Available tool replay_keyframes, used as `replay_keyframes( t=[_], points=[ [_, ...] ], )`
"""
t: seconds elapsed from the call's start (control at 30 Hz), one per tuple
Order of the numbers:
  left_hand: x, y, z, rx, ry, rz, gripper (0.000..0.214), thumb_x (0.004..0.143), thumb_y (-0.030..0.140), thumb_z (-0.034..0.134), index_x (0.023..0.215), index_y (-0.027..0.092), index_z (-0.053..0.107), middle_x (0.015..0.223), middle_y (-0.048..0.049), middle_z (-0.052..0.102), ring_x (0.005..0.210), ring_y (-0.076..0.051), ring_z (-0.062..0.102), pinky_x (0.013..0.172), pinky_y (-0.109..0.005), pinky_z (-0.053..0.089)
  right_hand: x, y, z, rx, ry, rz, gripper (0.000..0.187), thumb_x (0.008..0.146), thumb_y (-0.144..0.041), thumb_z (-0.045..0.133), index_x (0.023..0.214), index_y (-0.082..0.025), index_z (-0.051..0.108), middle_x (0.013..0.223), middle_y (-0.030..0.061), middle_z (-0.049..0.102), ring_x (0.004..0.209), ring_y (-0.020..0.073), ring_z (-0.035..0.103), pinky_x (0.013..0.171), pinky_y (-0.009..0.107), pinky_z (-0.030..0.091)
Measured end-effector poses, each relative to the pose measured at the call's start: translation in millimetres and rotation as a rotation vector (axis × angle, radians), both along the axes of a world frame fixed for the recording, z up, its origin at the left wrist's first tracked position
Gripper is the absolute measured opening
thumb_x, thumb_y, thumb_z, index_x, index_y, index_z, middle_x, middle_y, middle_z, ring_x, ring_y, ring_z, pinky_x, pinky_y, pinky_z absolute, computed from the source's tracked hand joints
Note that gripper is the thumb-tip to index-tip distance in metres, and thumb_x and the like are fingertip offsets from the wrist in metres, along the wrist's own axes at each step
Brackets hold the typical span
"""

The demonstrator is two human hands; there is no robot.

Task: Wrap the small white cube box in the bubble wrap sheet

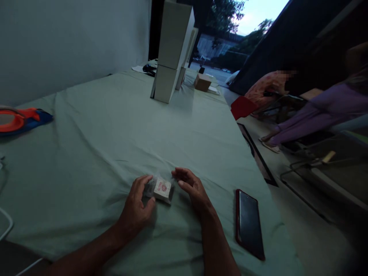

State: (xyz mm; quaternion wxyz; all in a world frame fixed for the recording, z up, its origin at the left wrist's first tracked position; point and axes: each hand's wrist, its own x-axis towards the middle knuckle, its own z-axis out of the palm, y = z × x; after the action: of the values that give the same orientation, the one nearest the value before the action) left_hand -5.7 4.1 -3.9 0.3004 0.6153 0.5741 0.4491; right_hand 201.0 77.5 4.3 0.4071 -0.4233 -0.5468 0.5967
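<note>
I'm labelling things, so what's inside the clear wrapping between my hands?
A small pale block with a red mark on top shows through the clear wrapping. Its underside is hidden.

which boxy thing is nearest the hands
The small red-printed block, in clear wrap between left hand and right hand; the tall pale boxes and brown box stand farther back.

From here I see a dim room — pale wall (71,42) at left, cloth-covered desk (212,134), greyish floor (307,239) at right — with trees (222,15) and bright sky (255,15) outside.
</note>
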Motion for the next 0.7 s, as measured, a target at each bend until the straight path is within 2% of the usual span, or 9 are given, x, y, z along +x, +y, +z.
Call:
replay_keyframes(
  t=[0.07, 0.17, 0.27, 0.4, 0.6, 0.7],
  points=[
    [0, 0, -1.1, 0.02, 0.01, 0.003, 0.051, 0.078, 0.013, 0.05, 0.129, 0.019, 0.047, 0.127, -0.0118, 0.052, 0.114, -0.026, 0.053, 0.085, -0.039, 0.052, 0, 0, 1.0, 0.001, -0.009, 0.006, 0.045, 0.076, -0.042, 0.074, 0.115, -0.026, 0.062, 0.121, 0.0081, 0.067, 0.118, 0.0257, 0.059, 0.105, 0.046, 0.04],
    [0, 0, -2.3, 0.023, 0.017, 0.006, 0.051, 0.079, 0.013, 0.05, 0.129, 0.019, 0.047, 0.127, -0.0117, 0.052, 0.115, -0.026, 0.053, 0.089, -0.041, 0.05, 0, -1, 2.2, 0.008, -0.03, 0.014, 0.045, 0.077, -0.044, 0.072, 0.116, -0.025, 0.061, 0.121, 0.009, 0.067, 0.118, 0.0261, 0.059, 0.105, 0.046, 0.041],
    [0, 0, -2.7, 0.018, 0.019, 0.007, 0.052, 0.078, 0.013, 0.05, 0.13, 0.02, 0.046, 0.127, -0.0118, 0.051, 0.115, -0.026, 0.053, 0.085, -0.038, 0.052, 0, -1, 2.3, 0.023, -0.051, 0.035, 0.047, 0.077, -0.044, 0.072, 0.117, -0.024, 0.06, 0.121, 0.0097, 0.067, 0.118, 0.0265, 0.059, 0.104, 0.047, 0.042],
    [0, 0, -2.6, 0.015, 0.014, 0.003, 0.054, 0.078, 0.013, 0.049, 0.131, 0.02, 0.045, 0.129, -0.012, 0.05, 0.115, -0.027, 0.053, 0.081, -0.036, 0.054, 2, 0, 2.7, 0.091, -0.107, 0.134, 0.055, 0.073, -0.042, 0.077, 0.122, -0.025, 0.057, 0.125, 0.0096, 0.063, 0.121, 0.0263, 0.056, 0.107, 0.046, 0.039],
    [0, 1, -6.7, 0.042, 0.029, -0.004, 0.052, 0.079, 0.013, 0.05, 0.13, 0.019, 0.045, 0.127, -0.012, 0.051, 0.117, -0.027, 0.052, 0.096, -0.046, 0.048, -2, -3, 8.3, 0.247, -0.378, 0.245, 0.094, 0.063, -0.044, 0.084, 0.142, -0.025, 0.038, 0.134, 0.0124, 0.054, 0.126, 0.0285, 0.049, 0.108, 0.047, 0.034],
    [1, 1, -10.7, 0.066, 0.043, 0.003, 0.051, 0.08, 0.013, 0.05, 0.13, 0.019, 0.045, 0.126, -0.0121, 0.051, 0.118, -0.027, 0.051, 0.101, -0.048, 0.045, -8, -8, 10.7, 0.306, -0.511, 0.262, 0.105, 0.061, -0.042, 0.086, 0.148, -0.024, 0.03, 0.135, 0.0125, 0.052, 0.126, 0.0293, 0.048, 0.108, 0.047, 0.033]
  ],
)
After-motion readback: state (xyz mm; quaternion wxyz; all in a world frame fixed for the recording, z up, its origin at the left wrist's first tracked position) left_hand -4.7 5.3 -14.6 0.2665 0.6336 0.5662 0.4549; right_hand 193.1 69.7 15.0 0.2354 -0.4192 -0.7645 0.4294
